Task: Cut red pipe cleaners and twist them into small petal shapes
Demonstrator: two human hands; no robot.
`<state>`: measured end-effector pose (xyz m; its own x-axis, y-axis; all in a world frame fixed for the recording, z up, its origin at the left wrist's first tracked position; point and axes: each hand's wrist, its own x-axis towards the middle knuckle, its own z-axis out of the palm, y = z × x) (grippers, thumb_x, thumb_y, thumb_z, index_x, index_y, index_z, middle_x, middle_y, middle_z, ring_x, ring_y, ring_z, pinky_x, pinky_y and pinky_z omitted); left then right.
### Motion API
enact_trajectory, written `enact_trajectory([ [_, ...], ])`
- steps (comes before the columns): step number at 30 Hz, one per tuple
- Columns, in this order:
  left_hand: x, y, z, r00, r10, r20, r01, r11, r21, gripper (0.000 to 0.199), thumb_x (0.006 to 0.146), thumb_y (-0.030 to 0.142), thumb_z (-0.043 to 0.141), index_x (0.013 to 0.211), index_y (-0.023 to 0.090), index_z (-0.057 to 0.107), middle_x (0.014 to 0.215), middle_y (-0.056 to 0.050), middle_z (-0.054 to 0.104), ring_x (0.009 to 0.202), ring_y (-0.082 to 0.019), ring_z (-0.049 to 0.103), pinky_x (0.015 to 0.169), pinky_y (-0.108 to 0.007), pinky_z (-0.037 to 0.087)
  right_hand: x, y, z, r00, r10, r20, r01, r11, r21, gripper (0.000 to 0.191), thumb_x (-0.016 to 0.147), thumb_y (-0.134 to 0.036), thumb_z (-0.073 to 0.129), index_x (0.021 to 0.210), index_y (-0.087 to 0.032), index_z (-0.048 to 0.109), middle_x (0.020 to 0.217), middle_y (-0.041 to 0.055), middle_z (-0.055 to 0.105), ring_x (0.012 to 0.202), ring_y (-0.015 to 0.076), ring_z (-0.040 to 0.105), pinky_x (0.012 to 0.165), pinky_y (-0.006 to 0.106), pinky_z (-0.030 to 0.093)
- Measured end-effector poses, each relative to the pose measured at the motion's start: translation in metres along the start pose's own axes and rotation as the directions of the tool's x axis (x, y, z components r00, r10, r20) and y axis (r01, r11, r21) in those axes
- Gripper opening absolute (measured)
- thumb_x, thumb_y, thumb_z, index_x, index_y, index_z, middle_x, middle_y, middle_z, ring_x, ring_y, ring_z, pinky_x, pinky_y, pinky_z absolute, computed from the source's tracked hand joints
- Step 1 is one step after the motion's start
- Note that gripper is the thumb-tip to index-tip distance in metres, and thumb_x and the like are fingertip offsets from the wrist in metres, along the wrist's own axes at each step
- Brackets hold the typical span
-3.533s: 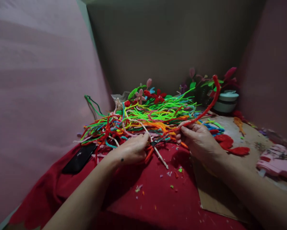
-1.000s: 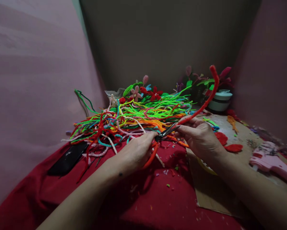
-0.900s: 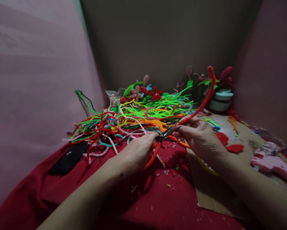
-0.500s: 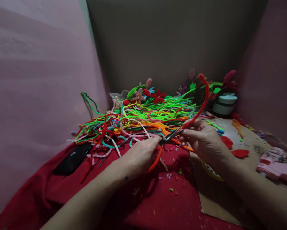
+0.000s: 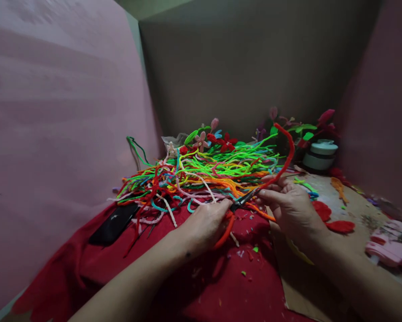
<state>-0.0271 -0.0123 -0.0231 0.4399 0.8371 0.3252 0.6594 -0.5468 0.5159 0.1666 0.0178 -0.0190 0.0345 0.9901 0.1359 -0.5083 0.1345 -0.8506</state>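
Observation:
My left hand [image 5: 204, 223] is closed on a pair of scissors [image 5: 244, 200] with dark blades and orange-red handles. The blades point up and right, their tips at my right fingers. Pinched in my right hand [image 5: 293, 208] is a red pipe cleaner [image 5: 291, 154], its long free end curving upward. The blade tips are close to its lower end; whether they touch it I cannot tell. Just beyond both hands lies a heap of coloured pipe cleaners [image 5: 221, 163], mostly green, orange, red and pink.
A black phone [image 5: 112, 226] lies left on the red cloth [image 5: 201, 286]. To the right, a cardboard sheet [image 5: 305, 281] bears red petal-shaped pieces [image 5: 342, 226]. Beyond are a pink glue gun [image 5: 391, 250], a lidded jar [image 5: 320, 154] and pipe-cleaner flowers [image 5: 228, 142]. Small scraps dot the cloth.
The whole view has shifted slightly, so everything sits a little lower and further right. Both hands keep their holds on the scissors and red pipe cleaner, with little change between them.

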Motion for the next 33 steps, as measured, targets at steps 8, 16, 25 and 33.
enact_trajectory([
  [8,-0.011,-0.004,-0.019,0.991,-0.130,0.017,0.121,0.957,0.263,0.029,0.086,0.022,0.039,0.111,0.019,0.051,0.087,-0.010,0.066,0.076,-0.019,0.063,0.068,-0.027,0.045,-0.005,0.001,0.004,0.994,0.105,-0.018,-0.105,0.994,0.030,0.034,0.048,-0.013,0.080,0.076,-0.016,0.062,0.060,-0.0002,0.066,0.051,0.0132,0.062,0.047,0.021,0.049],
  [16,-0.037,-0.006,-0.044,0.954,-0.299,0.038,0.233,0.814,0.531,0.035,0.079,0.026,0.051,0.111,0.014,0.055,0.097,-0.016,0.064,0.087,-0.026,0.061,0.077,-0.037,0.045,-0.014,-0.008,0.011,0.978,0.165,0.130,-0.181,0.976,0.123,0.022,0.050,-0.016,0.080,0.066,-0.015,0.066,0.057,0.0005,0.063,0.050,0.0128,0.060,0.044,0.021,0.046],
  [25,-0.006,0.070,0.013,0.872,-0.428,-0.238,-0.089,0.338,-0.937,0.032,0.074,0.035,0.065,0.096,0.012,0.067,0.058,-0.001,0.058,0.048,-0.010,0.054,0.047,-0.020,0.043,-0.041,-0.006,0.031,0.916,0.208,0.344,-0.277,0.947,0.164,0.018,0.056,-0.020,0.081,0.065,-0.012,0.067,0.060,0.0045,0.065,0.050,0.0115,0.057,0.045,0.021,0.043],
  [33,-0.019,0.080,0.012,0.817,-0.546,-0.186,-0.054,0.248,-0.967,0.031,0.063,0.035,0.076,0.072,0.007,0.067,0.056,-0.007,0.066,0.037,-0.013,0.056,0.028,-0.018,0.035,-0.041,-0.028,0.014,0.949,0.261,0.177,-0.313,0.849,0.425,0.011,0.067,-0.022,0.075,0.069,-0.016,0.066,0.075,0.0034,0.069,0.072,0.0149,0.065,0.069,0.030,0.055],
])
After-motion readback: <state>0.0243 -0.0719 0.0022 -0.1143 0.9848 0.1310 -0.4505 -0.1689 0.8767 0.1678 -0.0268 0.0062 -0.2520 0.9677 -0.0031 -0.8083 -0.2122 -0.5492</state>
